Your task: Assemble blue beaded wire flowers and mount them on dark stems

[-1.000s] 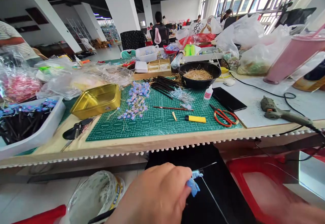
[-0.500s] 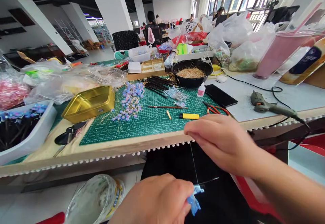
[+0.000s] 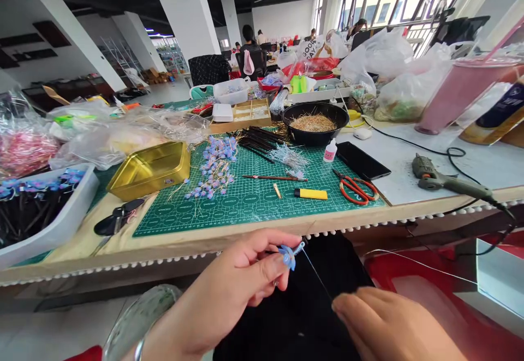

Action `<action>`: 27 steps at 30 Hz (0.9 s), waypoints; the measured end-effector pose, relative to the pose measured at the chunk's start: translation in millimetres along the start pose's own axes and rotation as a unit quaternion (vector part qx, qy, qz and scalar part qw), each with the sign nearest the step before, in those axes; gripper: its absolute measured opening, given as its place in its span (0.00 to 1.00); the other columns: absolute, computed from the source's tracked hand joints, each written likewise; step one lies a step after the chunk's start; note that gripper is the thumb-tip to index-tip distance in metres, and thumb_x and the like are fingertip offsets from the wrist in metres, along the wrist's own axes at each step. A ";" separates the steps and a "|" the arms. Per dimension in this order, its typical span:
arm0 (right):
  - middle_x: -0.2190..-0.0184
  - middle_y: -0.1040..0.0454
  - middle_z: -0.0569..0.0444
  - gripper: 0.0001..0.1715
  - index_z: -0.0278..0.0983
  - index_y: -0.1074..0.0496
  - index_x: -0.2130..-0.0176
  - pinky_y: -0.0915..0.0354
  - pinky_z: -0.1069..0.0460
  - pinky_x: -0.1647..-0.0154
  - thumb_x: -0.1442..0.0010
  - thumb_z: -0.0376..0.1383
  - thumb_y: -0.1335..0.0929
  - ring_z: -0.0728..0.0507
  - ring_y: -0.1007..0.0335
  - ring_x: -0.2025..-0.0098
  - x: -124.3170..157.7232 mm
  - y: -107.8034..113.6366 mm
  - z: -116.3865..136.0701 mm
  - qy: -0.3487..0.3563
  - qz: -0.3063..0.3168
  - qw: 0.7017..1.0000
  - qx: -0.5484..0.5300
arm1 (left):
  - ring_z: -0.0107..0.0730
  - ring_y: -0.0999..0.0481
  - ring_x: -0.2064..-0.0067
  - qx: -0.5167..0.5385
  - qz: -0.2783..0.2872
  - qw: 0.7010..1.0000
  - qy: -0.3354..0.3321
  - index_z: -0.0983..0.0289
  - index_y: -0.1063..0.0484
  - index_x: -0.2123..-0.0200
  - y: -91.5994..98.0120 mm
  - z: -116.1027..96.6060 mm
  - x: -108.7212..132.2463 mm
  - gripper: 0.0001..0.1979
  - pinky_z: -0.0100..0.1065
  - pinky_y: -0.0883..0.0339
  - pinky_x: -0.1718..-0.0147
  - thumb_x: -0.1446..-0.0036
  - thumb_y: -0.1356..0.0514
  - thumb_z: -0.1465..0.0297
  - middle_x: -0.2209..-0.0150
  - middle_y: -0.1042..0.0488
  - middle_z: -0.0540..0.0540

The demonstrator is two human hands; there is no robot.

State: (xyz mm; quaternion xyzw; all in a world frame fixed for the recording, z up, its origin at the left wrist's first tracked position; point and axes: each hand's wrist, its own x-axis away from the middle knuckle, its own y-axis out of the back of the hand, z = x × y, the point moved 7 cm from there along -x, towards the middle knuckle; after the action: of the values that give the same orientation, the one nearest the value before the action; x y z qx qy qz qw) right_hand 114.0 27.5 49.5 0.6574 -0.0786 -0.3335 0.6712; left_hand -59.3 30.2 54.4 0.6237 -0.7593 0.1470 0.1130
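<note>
My left hand (image 3: 249, 273) pinches a small blue flower (image 3: 288, 258) between thumb and fingers, above my lap and in front of the table edge. At the flower's tip is a pale blue loop or wrapped stem end. From it a thin thread (image 3: 316, 271) runs taut, down and to the right. The fingers of my right hand (image 3: 388, 320) are closed on the thread's other end; this hand is somewhat blurred. Past the table edge lie a yellow lighter (image 3: 313, 193), orange-handled pliers (image 3: 355, 189) and a cluster of blue-purple flowers (image 3: 215, 167).
A green cutting mat (image 3: 241, 208) covers the table's front. Around it stand a gold tin (image 3: 151, 172), a black bowl (image 3: 297, 131), a small glue bottle (image 3: 329, 151), a phone (image 3: 364, 161) and a glue gun (image 3: 446, 182). A plastic-lined bucket (image 3: 139, 317) stands below left.
My left hand has risen with the flower and turned, showing its thumb. My right hand has swung from the table edge down to the lower right, pulling the thread that way.
</note>
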 end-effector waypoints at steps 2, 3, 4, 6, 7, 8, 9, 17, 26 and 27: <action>0.67 0.21 0.48 0.12 0.37 0.29 0.67 0.29 0.47 0.66 0.42 0.27 0.39 0.39 0.23 0.65 -12.0 2.9 -6.3 -0.024 -0.012 0.999 0.023 | 0.20 0.44 0.75 0.043 0.014 0.999 0.006 0.60 0.29 0.51 -4.5 -1.3 1.8 0.12 0.26 0.54 0.77 0.38 0.42 0.66 0.72 0.32 0.48; 0.58 0.22 0.43 0.11 0.36 0.28 0.61 0.28 0.42 0.59 0.40 0.30 0.38 0.34 0.24 0.56 -18.4 8.2 -7.0 -0.024 -0.039 0.999 0.028 | 0.20 0.44 0.75 0.057 0.017 0.998 0.007 0.60 0.28 0.51 -6.4 -2.5 3.0 0.12 0.27 0.54 0.78 0.38 0.42 0.66 0.72 0.32 0.48; 0.52 0.25 0.39 0.14 0.34 0.30 0.54 0.30 0.37 0.54 0.38 0.34 0.38 0.31 0.28 0.49 -24.8 14.2 -7.0 -0.024 -0.068 0.997 0.018 | 0.21 0.44 0.74 0.063 0.019 0.998 0.007 0.60 0.28 0.52 -8.1 -3.9 4.1 0.12 0.27 0.55 0.78 0.38 0.41 0.66 0.72 0.32 0.49; 0.49 0.27 0.39 0.20 0.33 0.36 0.47 0.30 0.38 0.52 0.36 0.39 0.38 0.34 0.30 0.47 -36.4 22.6 -6.9 -0.042 -0.103 0.991 -0.079 | 0.21 0.44 0.74 0.067 0.017 0.998 0.008 0.60 0.28 0.52 -10.1 -6.2 5.8 0.11 0.27 0.55 0.78 0.38 0.41 0.67 0.72 0.32 0.49; 0.53 0.25 0.43 0.17 0.35 0.38 0.48 0.27 0.44 0.55 0.35 0.38 0.38 0.38 0.27 0.51 -41.3 23.3 -7.2 -0.061 -0.107 0.979 -0.160 | 0.21 0.44 0.74 0.066 0.016 0.998 0.011 0.60 0.28 0.53 -10.5 -6.5 6.4 0.11 0.27 0.55 0.78 0.38 0.41 0.67 0.72 0.32 0.49; 0.59 0.23 0.49 0.12 0.38 0.37 0.51 0.26 0.50 0.60 0.35 0.36 0.39 0.43 0.24 0.57 -45.0 22.0 -7.2 -0.085 -0.109 0.960 -0.242 | 0.21 0.44 0.74 0.065 0.012 0.998 0.014 0.60 0.27 0.53 -10.4 -6.6 6.7 0.11 0.27 0.55 0.78 0.38 0.41 0.67 0.72 0.32 0.49; 0.65 0.23 0.54 0.07 0.40 0.37 0.55 0.26 0.55 0.66 0.35 0.35 0.39 0.46 0.24 0.63 -47.1 20.4 -6.4 -0.107 -0.117 0.938 -0.309 | 0.21 0.44 0.74 0.062 0.008 0.998 0.015 0.61 0.27 0.53 -10.0 -6.6 6.9 0.10 0.27 0.56 0.78 0.38 0.41 0.67 0.73 0.32 0.48; 0.73 0.26 0.57 0.12 0.39 0.34 0.59 0.33 0.57 0.74 0.39 0.25 0.39 0.50 0.29 0.75 -42.8 29.1 12.3 -0.051 -0.217 0.941 -0.255 | 0.22 0.42 0.74 0.032 0.008 0.999 0.033 0.59 0.28 0.53 -11.8 -3.2 5.7 0.12 0.26 0.53 0.77 0.39 0.40 0.64 0.72 0.31 0.48; 0.74 0.24 0.63 0.14 0.42 0.28 0.65 0.34 0.63 0.73 0.42 0.25 0.37 0.54 0.28 0.75 -39.7 29.8 -2.8 -0.105 -0.184 0.899 -0.382 | 0.17 0.49 0.79 0.137 0.078 0.986 0.060 0.62 0.28 0.55 -20.1 -3.3 8.5 0.11 0.24 0.62 0.82 0.41 0.38 0.65 0.74 0.33 0.48; 0.74 0.24 0.64 0.14 0.43 0.27 0.66 0.35 0.64 0.73 0.43 0.25 0.36 0.54 0.28 0.75 -37.2 24.4 -6.1 -0.126 -0.182 0.882 -0.415 | 0.16 0.51 0.79 0.149 0.088 0.982 0.073 0.62 0.29 0.56 -21.1 -1.6 8.8 0.11 0.24 0.63 0.82 0.41 0.38 0.65 0.75 0.34 0.48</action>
State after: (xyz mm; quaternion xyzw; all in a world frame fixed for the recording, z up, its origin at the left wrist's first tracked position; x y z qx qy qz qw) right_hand 97.3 50.9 83.9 0.2737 0.1044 -0.5317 0.7946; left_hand -40.3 19.0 60.8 0.5521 -0.7706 0.3127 0.0606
